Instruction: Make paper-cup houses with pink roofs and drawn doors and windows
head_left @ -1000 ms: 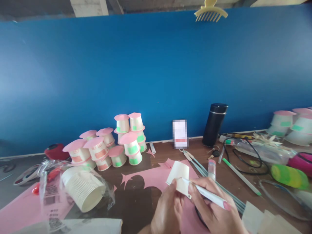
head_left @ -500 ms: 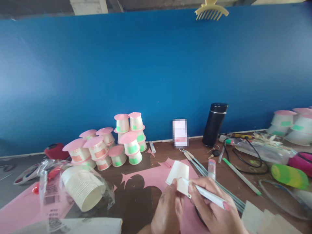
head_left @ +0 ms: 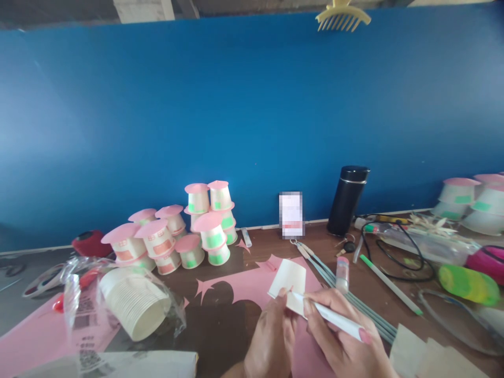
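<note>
My left hand (head_left: 271, 338) grips a small white paper cup (head_left: 289, 283), held on its side above a pink paper sheet (head_left: 252, 289) with shapes cut out of it. My right hand (head_left: 342, 341) is closed around a white marker with a pink end (head_left: 338, 320). The marker's tip rests on the cup's side, close to my left thumb.
Decorated cups with pink lids (head_left: 177, 231) are piled at the back left, more at the far right (head_left: 468, 202). A bagged stack of white cups (head_left: 132, 304) lies left. A black flask (head_left: 347, 200), glue stick (head_left: 342, 273), green-tipped pen (head_left: 389, 283), cables and a green object (head_left: 466, 283) lie right.
The marker tip has shifted slightly along the cup's side. My hands and the cup stay in almost the same place.
</note>
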Action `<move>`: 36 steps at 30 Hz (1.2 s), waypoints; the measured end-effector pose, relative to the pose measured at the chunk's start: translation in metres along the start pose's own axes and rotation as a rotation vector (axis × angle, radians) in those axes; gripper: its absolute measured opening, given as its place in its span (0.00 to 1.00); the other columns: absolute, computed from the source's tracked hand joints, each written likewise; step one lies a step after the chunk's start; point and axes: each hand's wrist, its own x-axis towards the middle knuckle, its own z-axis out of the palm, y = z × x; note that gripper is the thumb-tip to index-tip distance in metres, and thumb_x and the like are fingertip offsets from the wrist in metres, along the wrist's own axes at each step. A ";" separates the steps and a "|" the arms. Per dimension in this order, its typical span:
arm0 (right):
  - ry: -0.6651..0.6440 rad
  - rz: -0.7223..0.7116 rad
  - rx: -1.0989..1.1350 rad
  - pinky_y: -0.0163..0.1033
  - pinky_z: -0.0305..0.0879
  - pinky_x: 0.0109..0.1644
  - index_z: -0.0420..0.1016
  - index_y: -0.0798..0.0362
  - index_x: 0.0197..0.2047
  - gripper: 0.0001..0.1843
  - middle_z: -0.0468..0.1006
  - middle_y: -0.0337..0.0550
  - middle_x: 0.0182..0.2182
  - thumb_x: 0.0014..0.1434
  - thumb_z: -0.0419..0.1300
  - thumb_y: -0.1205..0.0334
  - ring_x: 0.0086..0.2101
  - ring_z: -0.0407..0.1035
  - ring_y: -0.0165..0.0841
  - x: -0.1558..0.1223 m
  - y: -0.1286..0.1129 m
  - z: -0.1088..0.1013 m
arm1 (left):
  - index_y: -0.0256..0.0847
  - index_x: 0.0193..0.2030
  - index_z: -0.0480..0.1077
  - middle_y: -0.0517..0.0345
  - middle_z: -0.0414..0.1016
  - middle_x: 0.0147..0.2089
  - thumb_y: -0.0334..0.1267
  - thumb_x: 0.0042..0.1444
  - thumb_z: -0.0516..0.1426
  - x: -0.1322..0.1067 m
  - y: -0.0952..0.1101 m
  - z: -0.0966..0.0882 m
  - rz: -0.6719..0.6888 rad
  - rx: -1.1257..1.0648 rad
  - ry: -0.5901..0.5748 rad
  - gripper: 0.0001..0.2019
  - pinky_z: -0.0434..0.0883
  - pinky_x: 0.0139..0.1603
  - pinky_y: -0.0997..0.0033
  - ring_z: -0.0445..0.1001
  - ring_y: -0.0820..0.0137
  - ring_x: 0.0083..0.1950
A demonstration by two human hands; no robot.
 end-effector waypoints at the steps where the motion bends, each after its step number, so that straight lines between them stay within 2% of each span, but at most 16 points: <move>1: -0.005 -0.002 0.002 0.30 0.67 0.32 0.68 0.51 0.40 0.04 0.74 0.37 0.28 0.66 0.52 0.63 0.27 0.73 0.27 -0.001 0.000 0.001 | 0.36 0.45 0.74 0.48 0.79 0.41 0.53 0.62 0.47 0.000 0.000 0.000 -0.008 -0.018 0.010 0.24 0.63 0.59 0.56 0.73 0.56 0.51; 6: -0.008 -0.003 0.009 0.30 0.67 0.32 0.68 0.50 0.40 0.05 0.74 0.36 0.27 0.65 0.52 0.64 0.27 0.73 0.27 -0.001 -0.001 0.001 | 0.39 0.43 0.75 0.49 0.79 0.41 0.51 0.61 0.49 0.000 -0.006 -0.003 0.007 0.007 0.054 0.20 0.64 0.59 0.56 0.73 0.56 0.51; 10: -0.013 -0.006 0.009 0.30 0.67 0.32 0.68 0.50 0.40 0.05 0.74 0.36 0.27 0.65 0.52 0.65 0.26 0.73 0.27 0.001 -0.001 0.000 | 0.41 0.46 0.75 0.47 0.79 0.46 0.48 0.56 0.56 0.001 -0.025 -0.015 0.052 0.106 0.123 0.16 0.61 0.62 0.56 0.71 0.53 0.55; 13: -0.017 -0.011 0.010 0.30 0.67 0.32 0.68 0.50 0.40 0.05 0.74 0.36 0.27 0.65 0.52 0.64 0.26 0.73 0.27 0.001 0.000 0.000 | 0.43 0.48 0.74 0.46 0.77 0.50 0.44 0.51 0.62 0.002 -0.041 -0.024 0.116 0.254 0.161 0.17 0.59 0.65 0.56 0.68 0.51 0.59; 18: -0.004 0.049 0.054 0.31 0.68 0.31 0.69 0.51 0.40 0.04 0.74 0.37 0.27 0.65 0.53 0.64 0.27 0.73 0.28 -0.003 0.000 0.002 | 0.44 0.50 0.73 0.48 0.77 0.52 0.42 0.53 0.60 0.003 -0.053 -0.029 0.147 0.367 0.162 0.17 0.59 0.65 0.57 0.68 0.52 0.60; 22: 0.048 0.152 0.114 0.33 0.69 0.32 0.70 0.50 0.40 0.05 0.75 0.39 0.28 0.64 0.54 0.61 0.27 0.73 0.30 -0.003 -0.004 0.000 | 0.45 0.50 0.73 0.48 0.77 0.52 0.42 0.52 0.60 0.003 -0.049 -0.026 0.141 0.332 0.165 0.17 0.59 0.66 0.59 0.68 0.52 0.60; 26: 0.070 0.222 0.110 0.31 0.67 0.26 0.71 0.50 0.37 0.07 0.76 0.39 0.26 0.64 0.55 0.58 0.24 0.73 0.30 -0.001 -0.003 -0.003 | 0.44 0.47 0.74 0.47 0.78 0.48 0.44 0.52 0.60 0.003 -0.040 -0.018 0.079 0.185 0.132 0.16 0.60 0.65 0.58 0.67 0.50 0.60; 33: 0.054 0.201 0.071 0.30 0.67 0.23 0.70 0.50 0.36 0.09 0.77 0.40 0.26 0.65 0.53 0.57 0.26 0.74 0.31 0.002 -0.001 -0.002 | 0.45 0.47 0.74 0.46 0.78 0.49 0.46 0.49 0.62 -0.001 -0.027 -0.017 0.046 0.104 0.117 0.18 0.56 0.67 0.58 0.62 0.47 0.64; 36: 0.029 0.199 0.060 0.30 0.67 0.23 0.70 0.50 0.36 0.09 0.77 0.40 0.27 0.65 0.52 0.58 0.26 0.74 0.31 0.002 -0.001 -0.002 | 0.43 0.46 0.75 0.45 0.79 0.47 0.47 0.49 0.62 -0.002 -0.022 -0.016 0.055 0.091 0.123 0.18 0.58 0.65 0.56 0.65 0.47 0.61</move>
